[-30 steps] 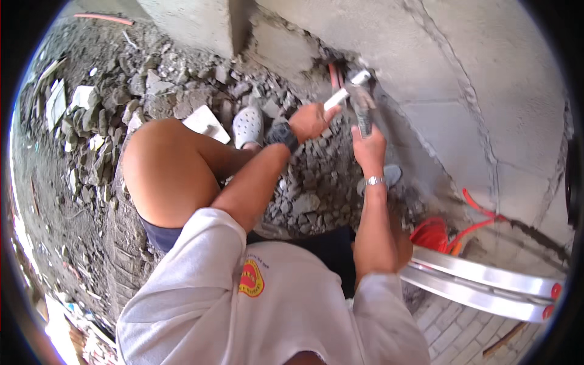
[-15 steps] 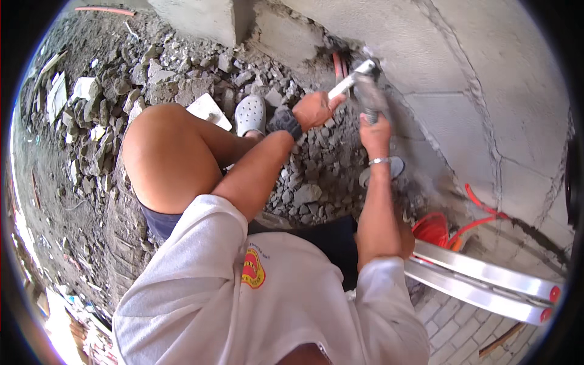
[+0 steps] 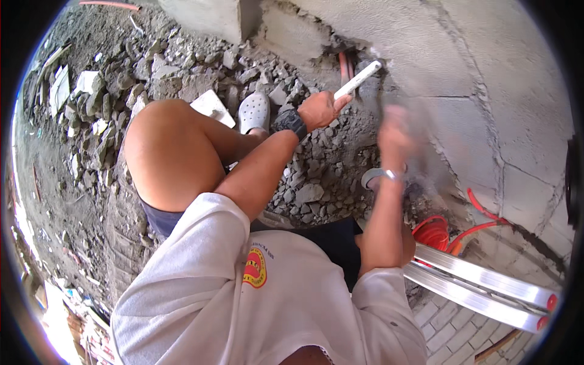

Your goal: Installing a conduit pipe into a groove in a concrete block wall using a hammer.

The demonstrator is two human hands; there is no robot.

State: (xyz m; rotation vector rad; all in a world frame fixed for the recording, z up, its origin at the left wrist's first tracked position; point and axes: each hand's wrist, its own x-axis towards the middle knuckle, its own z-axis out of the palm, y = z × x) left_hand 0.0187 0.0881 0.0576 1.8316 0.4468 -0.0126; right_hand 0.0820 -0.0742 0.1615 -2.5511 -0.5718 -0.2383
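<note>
My left hand (image 3: 320, 111) is wrapped round a straight, pale metal chisel (image 3: 359, 79). One end of it sticks out up and to the right, close to the broken base of the concrete wall (image 3: 450, 67); its other end is hidden by the hand. To the right, motion smears my right hand (image 3: 395, 139), which is closed on a hammer. The hammer (image 3: 420, 125) shows only as a grey blur beside the fist, apart from the chisel. Orange-red conduits (image 3: 346, 66) come out of a hole in the wall just behind the chisel.
Broken rubble (image 3: 309, 193) covers the ground between and left of my feet, with a white tile piece (image 3: 212, 107) near my left clog (image 3: 253, 113). At the right lie a coil of red hose (image 3: 431, 232) and an aluminium ladder (image 3: 486, 277). A concrete block (image 3: 204, 17) stands at the far side.
My right hand has swung the hammer away from the chisel's end, back to the right and nearer me. The left hand and chisel have shifted slightly right.
</note>
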